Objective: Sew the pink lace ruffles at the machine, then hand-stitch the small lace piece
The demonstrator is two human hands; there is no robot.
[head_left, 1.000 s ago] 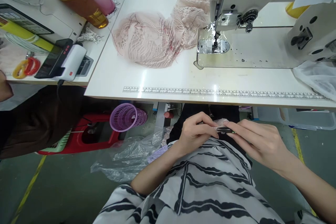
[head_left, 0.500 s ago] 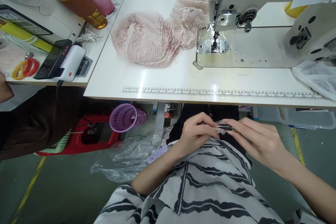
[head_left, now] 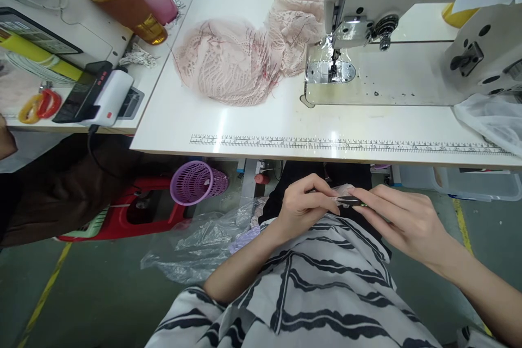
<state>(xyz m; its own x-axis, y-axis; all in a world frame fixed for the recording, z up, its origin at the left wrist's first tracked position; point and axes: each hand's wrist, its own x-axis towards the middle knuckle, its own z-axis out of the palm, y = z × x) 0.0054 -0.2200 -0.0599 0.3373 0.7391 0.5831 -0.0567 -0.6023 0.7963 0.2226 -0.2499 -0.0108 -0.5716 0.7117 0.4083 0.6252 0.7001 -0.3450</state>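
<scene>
My left hand (head_left: 306,202) is closed over my lap, pinching a small piece of pale pink fabric (head_left: 345,189) between thumb and fingers. My right hand (head_left: 396,216) is closed as well, its fingertips on what look like small dark thread snips (head_left: 349,200). The snips point left, and their tip lies at the fabric beside my left fingertips. How far the blades are apart is too small to make out. On the table, away from both hands, lies a heap of pale pink lace (head_left: 232,65), reaching toward the sewing machine's needle area.
A sewing machine (head_left: 408,73) stands on the white table (head_left: 171,130), whose front edge lies beyond my hands. Below are a purple basket (head_left: 191,184), a clear plastic bag (head_left: 191,250) and a red stool (head_left: 163,223). A co-worker's hand (head_left: 6,141) shows at far left.
The dark snips look slightly turned and more closed, and a little more fabric shows above them. The co-worker's hand at far left has shifted slightly left. My hands have hardly moved.
</scene>
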